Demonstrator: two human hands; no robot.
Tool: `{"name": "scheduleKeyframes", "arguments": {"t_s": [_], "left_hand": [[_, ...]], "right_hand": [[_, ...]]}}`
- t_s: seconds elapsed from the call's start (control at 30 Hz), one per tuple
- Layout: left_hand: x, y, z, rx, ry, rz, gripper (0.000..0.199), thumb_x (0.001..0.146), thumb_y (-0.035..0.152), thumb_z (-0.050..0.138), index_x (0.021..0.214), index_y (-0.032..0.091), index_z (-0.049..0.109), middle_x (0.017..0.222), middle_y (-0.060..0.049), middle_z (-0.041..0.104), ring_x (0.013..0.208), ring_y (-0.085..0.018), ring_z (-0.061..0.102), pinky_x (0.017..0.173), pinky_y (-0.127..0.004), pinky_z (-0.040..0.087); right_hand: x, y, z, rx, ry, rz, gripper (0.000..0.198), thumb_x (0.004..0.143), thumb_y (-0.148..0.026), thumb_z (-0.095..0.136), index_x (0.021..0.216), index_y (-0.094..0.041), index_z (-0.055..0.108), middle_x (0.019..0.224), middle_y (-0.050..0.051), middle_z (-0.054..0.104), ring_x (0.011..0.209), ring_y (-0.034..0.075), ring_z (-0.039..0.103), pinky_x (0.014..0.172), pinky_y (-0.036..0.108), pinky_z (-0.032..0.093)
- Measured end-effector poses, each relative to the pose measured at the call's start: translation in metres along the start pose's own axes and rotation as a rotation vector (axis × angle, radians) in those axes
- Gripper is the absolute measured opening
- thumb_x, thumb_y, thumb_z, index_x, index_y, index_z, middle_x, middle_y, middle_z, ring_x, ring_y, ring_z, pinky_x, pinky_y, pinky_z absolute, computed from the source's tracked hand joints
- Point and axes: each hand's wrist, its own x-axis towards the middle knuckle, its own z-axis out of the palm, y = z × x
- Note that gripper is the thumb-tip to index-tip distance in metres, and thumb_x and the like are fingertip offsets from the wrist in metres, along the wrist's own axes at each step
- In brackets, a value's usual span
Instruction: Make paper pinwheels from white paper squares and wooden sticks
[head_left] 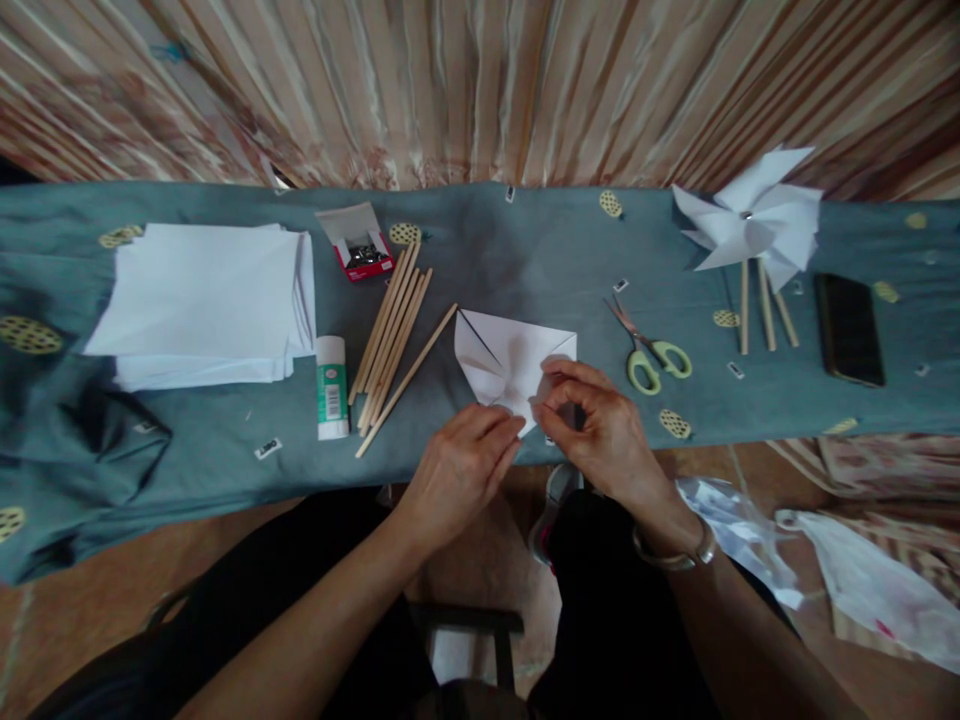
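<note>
— Which step is this?

— Folding, I'd judge: the left hand and right hand have fingers pinched on the near corner of the white paper square, at the surface's near edge. Next likely calls for pressing that corner to the centre.

— Beyond?

— Sticks, glue stick, scissors, paper stack, perhaps a pin box, finished pinwheels, striped curtain.

Both hands pinch folded white paper.
</note>
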Motion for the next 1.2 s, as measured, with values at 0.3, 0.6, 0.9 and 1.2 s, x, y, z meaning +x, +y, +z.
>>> {"name": "scheduleKeyframes", "arguments": {"t_s": [0.3,0.6,0.9,1.2], "left_hand": [[0.0035,0.0012,0.001,0.023,0.007,-0.014,0.021,0.092,0.017,0.051,0.108,0.012,0.064,0.097,-0.008,0.068,0.089,-0.018,0.063,0.081,-0.034,0.057],[0.0053,0.0009,0.0021,0.019,0.034,-0.029,0.02,0.091,0.016,0.052,0.107,0.012,0.064,0.097,-0.009,0.069,0.089,-0.018,0.064,0.081,-0.034,0.057],[0.003,0.0038,-0.0013,0.005,0.006,-0.013,0.019,0.091,0.022,0.055,0.106,0.016,0.064,0.1,-0.008,0.068,0.091,-0.019,0.064,0.08,-0.035,0.057],[0.0011,0.0028,-0.0005,-0.008,-0.031,0.004,0.022,0.092,0.016,0.05,0.11,0.016,0.063,0.099,-0.007,0.068,0.091,-0.018,0.063,0.082,-0.033,0.056]], "right_hand": [[-0.0001,0.0007,0.002,-0.059,0.0,-0.022,0.01,0.083,-0.022,0.061,0.073,-0.022,0.061,0.117,0.009,0.065,0.111,0.025,0.06,0.099,0.046,0.047],[-0.0006,-0.0005,0.0055,-0.106,0.02,-0.044,0.009,0.084,-0.023,0.061,0.075,-0.023,0.06,0.118,0.009,0.065,0.112,0.025,0.059,0.099,0.045,0.048],[-0.0009,-0.0021,0.0051,-0.118,0.015,-0.034,0.01,0.084,-0.024,0.059,0.075,-0.023,0.06,0.117,0.008,0.065,0.112,0.025,0.059,0.1,0.045,0.047],[-0.0008,-0.0024,0.0034,-0.08,0.013,-0.031,0.01,0.085,-0.024,0.059,0.075,-0.023,0.061,0.116,0.009,0.066,0.11,0.025,0.061,0.099,0.044,0.048]]}}
